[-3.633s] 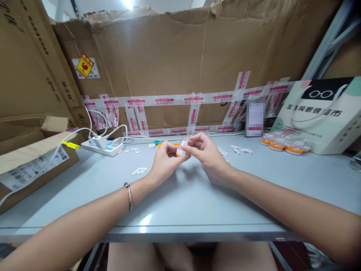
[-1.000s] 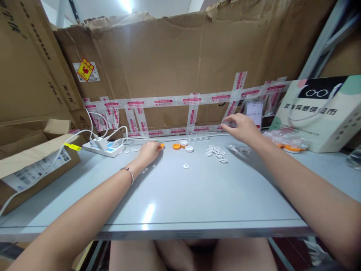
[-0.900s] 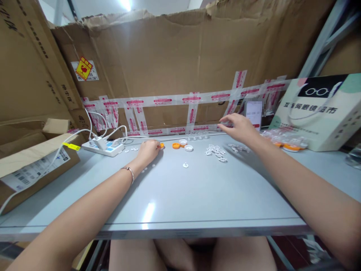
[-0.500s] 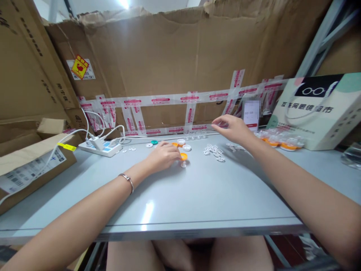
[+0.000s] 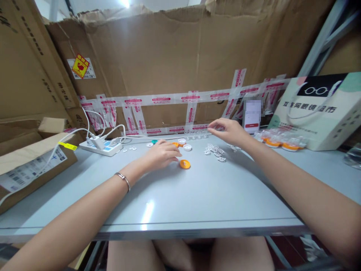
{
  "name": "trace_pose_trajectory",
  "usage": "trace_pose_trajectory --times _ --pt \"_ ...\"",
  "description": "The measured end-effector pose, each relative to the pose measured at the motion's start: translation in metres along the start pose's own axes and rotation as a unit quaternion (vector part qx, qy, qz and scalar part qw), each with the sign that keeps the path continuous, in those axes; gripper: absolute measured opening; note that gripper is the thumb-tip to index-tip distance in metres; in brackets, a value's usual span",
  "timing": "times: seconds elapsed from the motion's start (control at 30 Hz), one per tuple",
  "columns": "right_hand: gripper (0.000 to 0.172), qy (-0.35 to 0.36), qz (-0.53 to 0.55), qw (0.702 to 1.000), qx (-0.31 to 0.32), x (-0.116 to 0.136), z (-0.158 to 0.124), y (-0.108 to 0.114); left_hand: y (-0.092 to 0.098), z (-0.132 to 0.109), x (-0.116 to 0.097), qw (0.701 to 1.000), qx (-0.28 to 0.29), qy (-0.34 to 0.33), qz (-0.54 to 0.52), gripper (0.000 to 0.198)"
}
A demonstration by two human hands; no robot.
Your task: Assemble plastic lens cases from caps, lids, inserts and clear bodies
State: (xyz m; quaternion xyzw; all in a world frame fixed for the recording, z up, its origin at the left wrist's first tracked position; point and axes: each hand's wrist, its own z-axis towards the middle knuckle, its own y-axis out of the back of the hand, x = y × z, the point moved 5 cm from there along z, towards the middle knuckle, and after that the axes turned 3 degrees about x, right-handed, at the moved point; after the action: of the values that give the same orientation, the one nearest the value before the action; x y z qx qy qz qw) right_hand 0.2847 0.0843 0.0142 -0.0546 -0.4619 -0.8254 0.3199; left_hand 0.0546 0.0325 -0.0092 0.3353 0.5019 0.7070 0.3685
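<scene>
My left hand (image 5: 163, 155) hovers just left of an orange round cap (image 5: 185, 164), its fingers apart and holding nothing. The cap lies on the table with a small white piece inside it. My right hand (image 5: 227, 130) is raised at the back, right beside a row of clear plastic domes (image 5: 196, 134); its thumb and forefinger are bent with a small gap between them, and nothing shows in it. Behind my left hand are a white cap (image 5: 187, 148), an orange-and-white cap (image 5: 182, 142) and a partly hidden green cap (image 5: 154, 142).
Several small white perforated pieces (image 5: 214, 150) are scattered below my right hand. Clear-domed orange pieces (image 5: 273, 141) cluster by a paper bag (image 5: 313, 113). A phone (image 5: 252, 114) leans at the back. A power strip (image 5: 104, 148) and an open carton (image 5: 36, 169) stand left.
My left hand has let go of the orange cap, which now lies flat over the spot where the small clear-white piece was. My right hand has shifted slightly left and down towards the clear domes.
</scene>
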Motion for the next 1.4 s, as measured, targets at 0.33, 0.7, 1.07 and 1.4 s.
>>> trace_pose_trajectory --times 0.33,0.7,1.07,1.4 --pt "0.053 0.051 0.146 0.920 0.359 0.064 -0.034 -0.061 0.032 -0.043 0.067 0.969 0.080 0.222 -0.080 0.025" --pt "0.038 0.044 0.156 0.926 0.341 0.071 -0.040 -0.084 0.035 -0.060 0.077 0.931 0.187 0.295 -0.103 0.032" --pt "0.054 0.015 0.202 0.937 0.285 0.084 -0.048 -0.099 0.008 -0.047 0.053 0.919 0.246 0.258 -0.170 0.018" --pt "0.040 0.026 0.188 0.934 0.303 0.083 -0.047 -0.095 0.004 -0.045 0.053 0.920 0.235 0.272 -0.156 0.014"
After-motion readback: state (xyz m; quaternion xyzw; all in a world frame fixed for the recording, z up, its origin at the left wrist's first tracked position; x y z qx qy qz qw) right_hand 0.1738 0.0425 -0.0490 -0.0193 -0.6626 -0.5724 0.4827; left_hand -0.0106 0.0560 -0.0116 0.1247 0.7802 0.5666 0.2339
